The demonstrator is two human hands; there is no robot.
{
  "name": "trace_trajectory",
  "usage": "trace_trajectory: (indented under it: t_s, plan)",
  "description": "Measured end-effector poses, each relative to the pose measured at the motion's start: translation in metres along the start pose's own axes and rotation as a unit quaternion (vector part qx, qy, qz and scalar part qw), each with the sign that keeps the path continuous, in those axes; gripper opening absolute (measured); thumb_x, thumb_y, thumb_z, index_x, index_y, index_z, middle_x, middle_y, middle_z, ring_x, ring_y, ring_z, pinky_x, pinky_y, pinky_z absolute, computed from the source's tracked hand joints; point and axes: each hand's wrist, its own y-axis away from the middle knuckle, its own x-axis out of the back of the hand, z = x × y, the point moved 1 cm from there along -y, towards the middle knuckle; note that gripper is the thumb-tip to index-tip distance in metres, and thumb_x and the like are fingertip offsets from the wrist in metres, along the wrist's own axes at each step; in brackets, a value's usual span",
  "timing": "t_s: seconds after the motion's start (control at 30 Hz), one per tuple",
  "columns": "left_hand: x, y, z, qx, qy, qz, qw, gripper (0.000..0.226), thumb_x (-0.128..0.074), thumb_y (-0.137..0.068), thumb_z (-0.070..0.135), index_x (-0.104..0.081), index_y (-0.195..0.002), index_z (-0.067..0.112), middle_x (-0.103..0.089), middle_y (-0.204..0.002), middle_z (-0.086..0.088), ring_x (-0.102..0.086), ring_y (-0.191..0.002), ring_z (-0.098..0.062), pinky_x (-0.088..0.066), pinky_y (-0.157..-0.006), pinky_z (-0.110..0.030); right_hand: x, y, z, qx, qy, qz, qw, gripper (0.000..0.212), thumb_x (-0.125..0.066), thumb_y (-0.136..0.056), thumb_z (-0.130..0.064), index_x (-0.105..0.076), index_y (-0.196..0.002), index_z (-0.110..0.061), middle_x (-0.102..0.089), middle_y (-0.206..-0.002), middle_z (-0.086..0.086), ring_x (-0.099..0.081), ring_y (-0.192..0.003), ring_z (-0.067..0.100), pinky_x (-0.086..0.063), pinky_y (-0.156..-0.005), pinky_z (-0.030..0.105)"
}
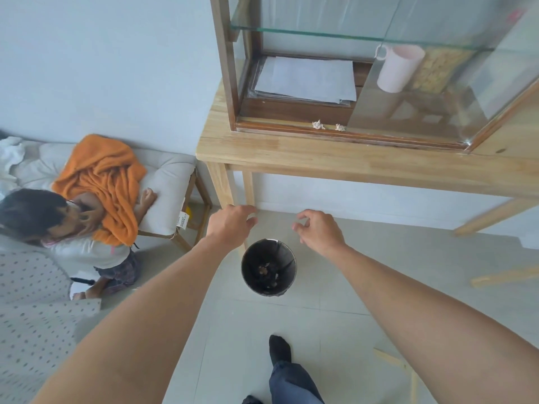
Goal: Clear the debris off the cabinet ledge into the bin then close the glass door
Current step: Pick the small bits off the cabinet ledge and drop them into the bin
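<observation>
Two small crumpled paper scraps [318, 124] [340, 127] lie on the dark wooden ledge [277, 126] at the front of a glass cabinet. The sliding glass door [431, 94] stands over the right half, so the left half is uncovered. A round black bin [268, 267] with bits of rubbish inside stands on the floor below the table. My left hand [230, 225] and my right hand [319, 230] hover above the bin's far rim, fingers loosely curled, both holding nothing. They are well below the ledge.
The cabinet rests on a light wooden table [350, 161]. Inside it are a stack of papers [306, 80] and a pink mug [398, 68]. At left a person [58, 228] crouches by a cushioned seat with an orange towel [105, 182]. My foot [280, 349] is on the tiled floor.
</observation>
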Motion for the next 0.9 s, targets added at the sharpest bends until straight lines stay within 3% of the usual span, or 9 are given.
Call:
trace_trajectory:
  t_s: [0.1,0.27,0.47,0.77,0.9]
  plan:
    - [0.023,0.010,0.004,-0.010,-0.009,0.017,1.000,0.041,-0.053,-0.108,0.043,-0.059,-0.147,0.033,-0.080,-0.111,-0.006,-0.074,-0.104,-0.029,-0.061,-0.088,-0.044,0.019,0.011,-0.012,0.012,-0.006,0.020,1.000,0.034,-0.068,-0.103,-0.039,-0.072,-0.133,-0.023,-0.079,-0.088,-0.003,-0.076,-0.097,0.025,-0.059,-0.093,0.040]
    - [0.059,0.018,0.014,-0.026,-0.019,0.051,0.998,0.041,-0.052,-0.108,0.043,-0.059,-0.148,0.033,-0.079,-0.111,-0.006,-0.073,-0.107,-0.032,-0.059,-0.092,-0.048,0.054,0.025,-0.034,0.019,-0.022,0.054,0.998,0.035,-0.067,-0.103,-0.043,-0.071,-0.133,-0.025,-0.074,-0.076,-0.009,-0.074,-0.091,0.024,-0.058,-0.087,0.038]
    - [0.093,0.008,0.037,-0.064,-0.020,0.101,0.993,0.041,-0.053,-0.108,0.043,-0.061,-0.147,0.031,-0.079,-0.118,-0.005,-0.071,-0.111,-0.032,-0.057,-0.087,-0.041,0.094,0.029,-0.054,0.032,-0.035,0.092,0.995,0.035,-0.066,-0.102,-0.043,-0.070,-0.133,-0.025,-0.077,-0.073,-0.007,-0.074,-0.089,0.019,-0.056,-0.083,0.037]
    - [0.121,-0.038,0.062,-0.081,-0.027,0.127,0.988,0.040,-0.052,-0.109,0.043,-0.061,-0.146,0.032,-0.081,-0.110,-0.006,-0.070,-0.114,-0.032,-0.057,-0.086,-0.043,0.145,-0.012,-0.079,0.056,-0.038,0.136,0.988,0.028,-0.071,-0.101,-0.037,-0.075,-0.124,-0.022,-0.075,-0.069,-0.006,-0.076,-0.090,0.024,-0.062,-0.088,0.044]
    - [0.121,-0.065,0.075,-0.092,-0.026,0.132,0.987,0.039,-0.053,-0.108,0.044,-0.062,-0.145,0.033,-0.081,-0.110,-0.004,-0.071,-0.113,-0.031,-0.058,-0.086,-0.043,0.157,-0.038,-0.078,0.047,-0.053,0.146,0.987,0.029,-0.072,-0.099,-0.038,-0.075,-0.125,-0.025,-0.072,-0.065,-0.008,-0.070,-0.078,0.018,-0.061,-0.086,0.041]
